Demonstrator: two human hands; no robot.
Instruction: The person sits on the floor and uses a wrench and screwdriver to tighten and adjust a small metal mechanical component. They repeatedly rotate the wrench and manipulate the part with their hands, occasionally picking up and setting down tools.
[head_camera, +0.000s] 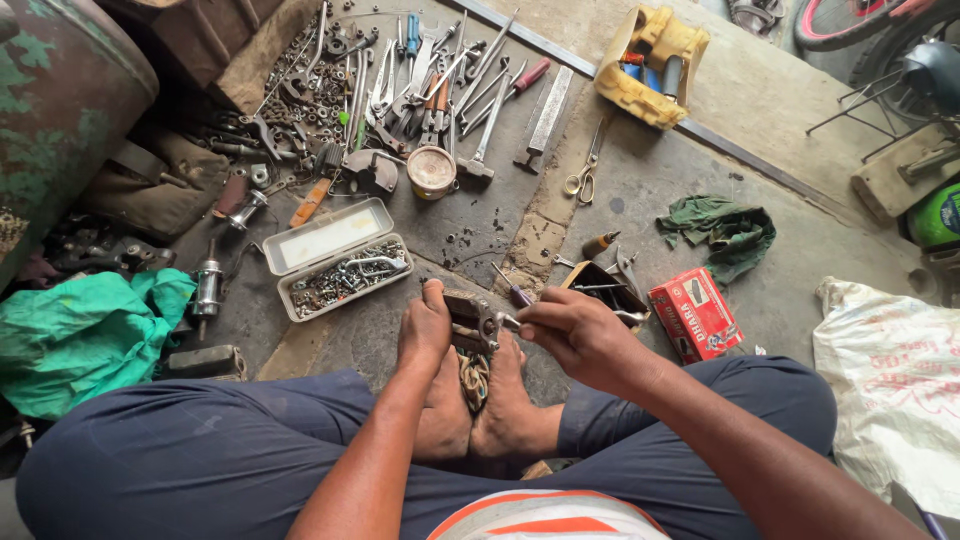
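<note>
- The metal part (472, 318), a small dark mechanical piece, sits just above my two bare feet, between both hands, near the middle of the floor in front of my crossed legs.
- My left hand (425, 325) is closed around the part's left side, thumb up, holding it steady.
- My right hand (572, 330) is pinched shut on a small silver tool (508, 321) whose tip meets the part's right side; I cannot tell whether it is a key, a driver or a bit.
- A rag or cord (474, 378) is bunched between my feet, just under the part.
- Progress, as I judge it: the part is in hand and being worked on, not set down, so the job looks mid-way. Nothing shows a finished piece laid aside.
- Just beyond the part lie a purple-handled screwdriver (513, 288) and a small dark box (603, 288) with thin tools in it.
- A red carton (695, 313) lies to the right of that box.
- An open grey tin (340, 258) of screws and nuts is to the left, near the part.
- Toward the far edge of the floor: a spread of spanners (420, 75), scissors (585, 165), a round tin (431, 171) and a yellow tray (648, 65).
- A green cloth (85, 335) lies at the left edge, a white sack (890, 385) at the right.
</note>
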